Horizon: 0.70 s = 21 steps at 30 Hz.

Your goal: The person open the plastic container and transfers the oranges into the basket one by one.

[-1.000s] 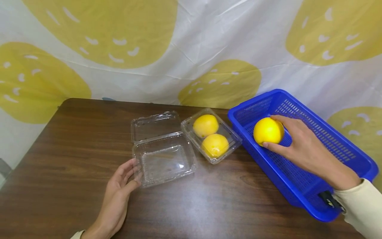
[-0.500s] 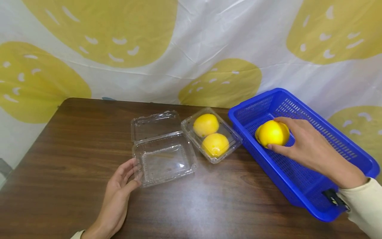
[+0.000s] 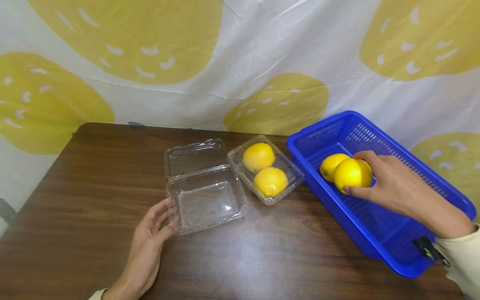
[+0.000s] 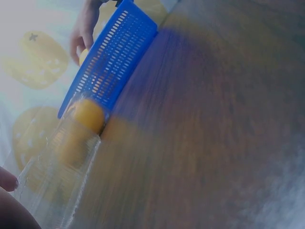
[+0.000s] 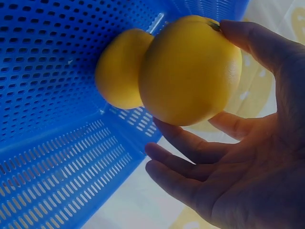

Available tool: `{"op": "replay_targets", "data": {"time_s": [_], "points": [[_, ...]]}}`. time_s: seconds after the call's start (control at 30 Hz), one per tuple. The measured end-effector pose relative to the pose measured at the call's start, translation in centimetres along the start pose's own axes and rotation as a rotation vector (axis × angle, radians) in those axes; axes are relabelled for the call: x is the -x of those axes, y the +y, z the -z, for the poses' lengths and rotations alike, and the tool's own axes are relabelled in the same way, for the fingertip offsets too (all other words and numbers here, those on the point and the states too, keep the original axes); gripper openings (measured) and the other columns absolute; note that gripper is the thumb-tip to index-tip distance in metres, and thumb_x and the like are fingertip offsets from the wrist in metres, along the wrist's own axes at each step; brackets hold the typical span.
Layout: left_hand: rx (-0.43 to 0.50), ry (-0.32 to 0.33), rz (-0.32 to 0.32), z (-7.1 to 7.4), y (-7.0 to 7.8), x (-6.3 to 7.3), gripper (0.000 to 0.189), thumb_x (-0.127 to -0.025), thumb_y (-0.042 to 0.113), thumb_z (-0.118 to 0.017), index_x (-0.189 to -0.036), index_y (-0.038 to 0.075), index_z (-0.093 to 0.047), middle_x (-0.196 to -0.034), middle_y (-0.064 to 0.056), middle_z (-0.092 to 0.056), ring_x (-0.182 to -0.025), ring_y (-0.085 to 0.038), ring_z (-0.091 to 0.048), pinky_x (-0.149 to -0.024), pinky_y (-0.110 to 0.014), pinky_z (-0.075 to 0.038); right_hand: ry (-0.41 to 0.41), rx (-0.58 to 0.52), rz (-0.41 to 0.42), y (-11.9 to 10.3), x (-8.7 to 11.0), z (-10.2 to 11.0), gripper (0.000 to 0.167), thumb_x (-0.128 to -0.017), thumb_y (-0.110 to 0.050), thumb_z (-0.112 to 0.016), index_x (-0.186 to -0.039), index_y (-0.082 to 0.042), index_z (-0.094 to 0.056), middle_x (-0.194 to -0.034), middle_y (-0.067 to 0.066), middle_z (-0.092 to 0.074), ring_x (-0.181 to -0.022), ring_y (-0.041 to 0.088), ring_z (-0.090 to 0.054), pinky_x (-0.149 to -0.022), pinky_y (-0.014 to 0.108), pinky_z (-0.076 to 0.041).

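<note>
My right hand (image 3: 393, 179) grips a round yellow citrus fruit (image 3: 351, 174) between thumb and fingers, inside the blue basket (image 3: 337, 212). Behind it, a second yellow citrus fruit (image 5: 123, 71) lies in the basket, partly covered by the held one in the right wrist view. At the left, my left hand (image 3: 150, 237) pinches the near left edge of an open clear plastic clamshell box (image 3: 206, 204), whose lid (image 3: 195, 160) is folded back. Between box and basket, a closed clamshell box (image 3: 240, 160) contains two yellow citrus fruits (image 3: 258, 156).
All of it stands on a brown wood-grain table (image 3: 93, 187). A white cloth with large yellow fruit prints (image 3: 255, 50) hangs right behind the table's back edge. The basket's raised rim (image 3: 405, 162) surrounds my right hand.
My right hand has shifted right and slightly nearer with the fruit it grips, baring the second fruit in the basket. The left hand and both boxes have stayed in place.
</note>
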<state>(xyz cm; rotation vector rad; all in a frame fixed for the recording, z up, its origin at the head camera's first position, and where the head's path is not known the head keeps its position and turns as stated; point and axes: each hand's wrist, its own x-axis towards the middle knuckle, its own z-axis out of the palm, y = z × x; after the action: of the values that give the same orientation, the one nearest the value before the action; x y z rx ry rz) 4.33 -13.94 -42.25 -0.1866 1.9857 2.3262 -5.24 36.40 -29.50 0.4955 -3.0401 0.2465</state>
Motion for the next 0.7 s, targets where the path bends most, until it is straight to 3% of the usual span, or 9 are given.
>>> {"op": "replay_targets", "data": {"time_s": [0.23,0.33,0.43,0.7], "points": [[0.004,0.007,-0.008,0.0,-0.18,-0.04,0.069,-0.097,-0.015,-0.053,-0.163,-0.003,-0.037,-0.163,-0.014,-0.04,-0.145,-0.021,-0.044,-0.114,-0.017,-0.046,-0.053,0.015,-0.022,0.22,0.34,0.14,0.077,-0.085,-0.043,-0.093,-0.138,0.005,-0.062,-0.101,0.02,-0.074,-0.083,0.033,-0.066,-0.064,0.047,-0.052],[0.005,0.006,-0.009,-0.02,-0.18,-0.05,0.07,-0.097,-0.016,-0.053,-0.163,-0.003,-0.037,-0.162,-0.013,-0.041,-0.145,-0.021,-0.044,-0.114,-0.017,-0.046,-0.081,0.017,-0.063,0.14,0.36,0.36,0.079,-0.091,-0.046,-0.088,-0.143,0.006,-0.058,-0.115,0.031,-0.073,-0.098,0.047,-0.068,-0.076,0.061,-0.056],[0.008,0.004,-0.01,-0.01,-0.16,-0.02,0.07,-0.096,-0.015,-0.053,-0.163,-0.003,-0.037,-0.162,-0.014,-0.041,-0.145,-0.022,-0.044,-0.115,-0.017,-0.046,-0.104,0.0,-0.113,0.02,0.29,0.65,0.083,-0.097,-0.05,-0.081,-0.149,0.007,-0.053,-0.131,0.037,-0.068,-0.117,0.058,-0.062,-0.09,0.072,-0.051],[0.006,-0.004,-0.009,-0.07,-0.03,0.01,0.069,-0.097,-0.014,-0.054,-0.163,-0.002,-0.037,-0.162,-0.015,-0.041,-0.147,-0.025,-0.042,-0.115,-0.018,-0.046,-0.066,-0.053,-0.099,-0.35,0.07,0.62,0.075,-0.101,-0.046,-0.078,-0.149,0.007,-0.054,-0.135,0.038,-0.066,-0.124,0.06,-0.058,-0.097,0.075,-0.048]]}}
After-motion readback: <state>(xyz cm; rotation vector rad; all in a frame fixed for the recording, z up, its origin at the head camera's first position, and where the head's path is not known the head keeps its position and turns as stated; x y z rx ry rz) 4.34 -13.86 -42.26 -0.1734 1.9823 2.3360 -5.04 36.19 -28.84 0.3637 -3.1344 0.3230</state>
